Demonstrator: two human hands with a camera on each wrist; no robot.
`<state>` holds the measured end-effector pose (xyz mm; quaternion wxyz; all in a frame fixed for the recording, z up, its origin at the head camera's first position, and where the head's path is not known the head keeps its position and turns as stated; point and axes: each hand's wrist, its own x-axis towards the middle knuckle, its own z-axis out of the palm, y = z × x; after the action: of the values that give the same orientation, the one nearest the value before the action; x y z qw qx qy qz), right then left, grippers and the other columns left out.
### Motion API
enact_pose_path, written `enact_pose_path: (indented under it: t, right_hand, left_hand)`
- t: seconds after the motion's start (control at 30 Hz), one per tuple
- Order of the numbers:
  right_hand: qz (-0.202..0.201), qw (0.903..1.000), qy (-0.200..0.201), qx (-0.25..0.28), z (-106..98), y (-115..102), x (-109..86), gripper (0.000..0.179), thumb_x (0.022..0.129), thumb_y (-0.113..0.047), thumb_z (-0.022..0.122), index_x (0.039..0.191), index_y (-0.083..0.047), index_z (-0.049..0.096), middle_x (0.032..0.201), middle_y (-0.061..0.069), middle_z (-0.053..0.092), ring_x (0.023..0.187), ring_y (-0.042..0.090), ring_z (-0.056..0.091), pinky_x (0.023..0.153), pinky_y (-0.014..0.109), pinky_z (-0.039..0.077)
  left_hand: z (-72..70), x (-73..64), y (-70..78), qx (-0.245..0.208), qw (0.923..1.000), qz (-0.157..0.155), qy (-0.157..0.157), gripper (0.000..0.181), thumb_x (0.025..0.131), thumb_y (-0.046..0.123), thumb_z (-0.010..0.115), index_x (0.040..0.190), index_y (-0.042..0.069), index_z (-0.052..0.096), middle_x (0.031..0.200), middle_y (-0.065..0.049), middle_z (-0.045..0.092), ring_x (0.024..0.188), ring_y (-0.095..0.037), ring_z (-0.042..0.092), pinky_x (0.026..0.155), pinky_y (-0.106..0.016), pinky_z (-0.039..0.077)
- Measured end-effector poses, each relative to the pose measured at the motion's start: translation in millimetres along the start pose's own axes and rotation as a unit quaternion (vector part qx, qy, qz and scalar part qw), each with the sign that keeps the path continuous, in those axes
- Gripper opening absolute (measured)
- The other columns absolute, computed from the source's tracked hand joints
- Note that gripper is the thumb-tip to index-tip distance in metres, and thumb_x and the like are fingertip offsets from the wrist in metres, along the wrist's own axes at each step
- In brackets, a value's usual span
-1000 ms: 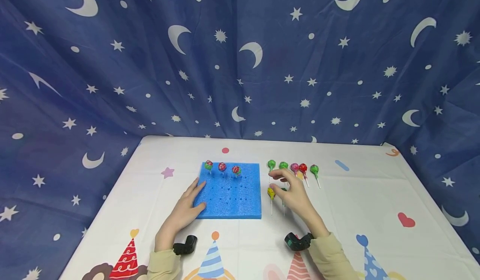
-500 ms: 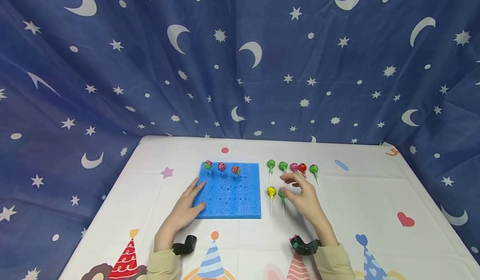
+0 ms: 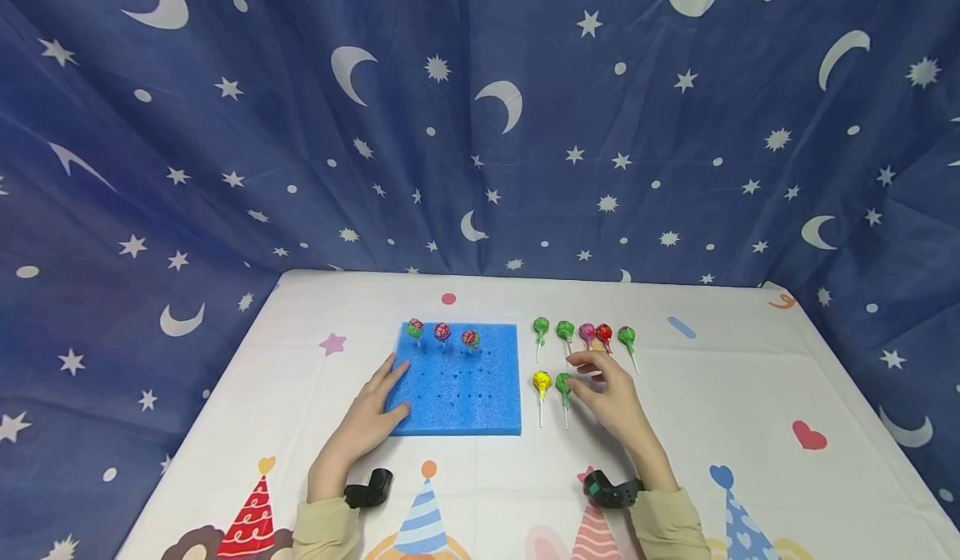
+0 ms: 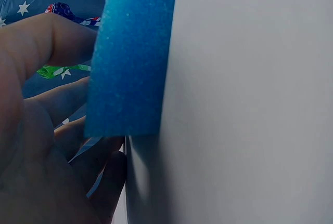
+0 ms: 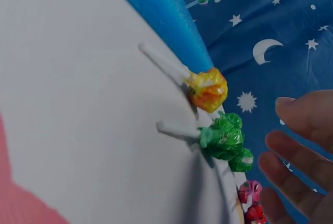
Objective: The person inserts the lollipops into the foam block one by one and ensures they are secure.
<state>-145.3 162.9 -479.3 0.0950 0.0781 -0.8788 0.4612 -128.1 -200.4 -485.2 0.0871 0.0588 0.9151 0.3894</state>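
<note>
My left hand point(image 3: 367, 418) rests on the left edge of a blue foam board point(image 3: 495, 410) dotted with small holes, fingers spread over it. Three lollipops with red-and-green wrappers, one of them a lollipop point(image 3: 442, 332) in the middle, stand upright along the board's far side. My right hand point(image 3: 611, 397) hovers just right of a green lollipop point(image 3: 563, 383) lying on the table. Its thumb and fingers are apart, with nothing between them in the right wrist view. Left of that lies a yellow lollipop point(image 5: 208, 90), stick towards me.
Behind the right hand a row of lollipops lies on the table: a green lollipop point(image 3: 541, 327) at its left, another green lollipop point(image 3: 566, 330), a pink lollipop point(image 3: 587, 332), a red lollipop point(image 3: 603, 335) and a green lollipop point(image 3: 627, 337). A starry blue curtain point(image 3: 555, 127) hangs beyond the printed white tablecloth point(image 3: 735, 377).
My right hand has moved to the right, from over the yellow lollipop to beside the green one, uncovering the yellow. The left hand stays on the board.
</note>
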Motion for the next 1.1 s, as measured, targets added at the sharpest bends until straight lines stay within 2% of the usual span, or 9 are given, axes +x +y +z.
enact_pose_path:
  t: [0.23, 0.47, 0.77, 1.1]
  right_hand:
    - [0.035, 0.9990, -0.025, -0.014, 4, 9, 0.4, 0.037, 0.080, -0.004, 0.071, 0.116, -0.008, 0.062, 0.114, 0.010, 0.066, 0.099, 0.024, 0.061, 0.084, 0.035, 0.047]
    - [0.086, 0.9954, -0.029, -0.032, 12, 13, 1.6, 0.037, 0.080, -0.005, 0.072, 0.116, -0.008, 0.063, 0.109, 0.010, 0.068, 0.093, 0.020, 0.060, 0.075, 0.024, 0.044]
    - [0.094, 0.9929, -0.023, -0.070, 22, 8, 3.1, 0.040, 0.079, -0.011, 0.075, 0.117, -0.006, 0.063, 0.109, 0.010, 0.066, 0.097, 0.022, 0.058, 0.086, 0.036, 0.048]
    - [0.100, 0.9872, -0.018, -0.123, 25, 4, 2.1, 0.041, 0.079, -0.015, 0.076, 0.117, -0.006, 0.064, 0.105, 0.008, 0.063, 0.092, 0.020, 0.052, 0.081, 0.034, 0.046]
  left_hand:
    - [-0.2, 1.1, 0.4, 0.004, 1.0000, -0.002, -0.006, 0.065, 0.093, 0.018, 0.054, 0.153, 0.013, 0.027, 0.164, -0.011, 0.008, 0.149, -0.043, 0.008, 0.114, -0.068, 0.013]
    - [0.6, 2.0, -0.7, 0.005, 1.0000, -0.001, -0.008, 0.065, 0.094, 0.019, 0.054, 0.153, 0.014, 0.027, 0.164, -0.010, 0.007, 0.149, -0.043, 0.008, 0.114, -0.068, 0.012]
    - [-0.2, 1.0, -1.5, 0.009, 0.9999, 0.006, -0.004, 0.065, 0.094, 0.020, 0.053, 0.153, 0.013, 0.026, 0.164, -0.011, 0.008, 0.149, -0.043, 0.008, 0.114, -0.068, 0.012]
    - [0.7, 0.6, -0.4, 0.009, 0.9999, 0.008, -0.003, 0.065, 0.094, 0.020, 0.053, 0.153, 0.013, 0.027, 0.164, -0.012, 0.008, 0.148, -0.043, 0.008, 0.114, -0.069, 0.012]
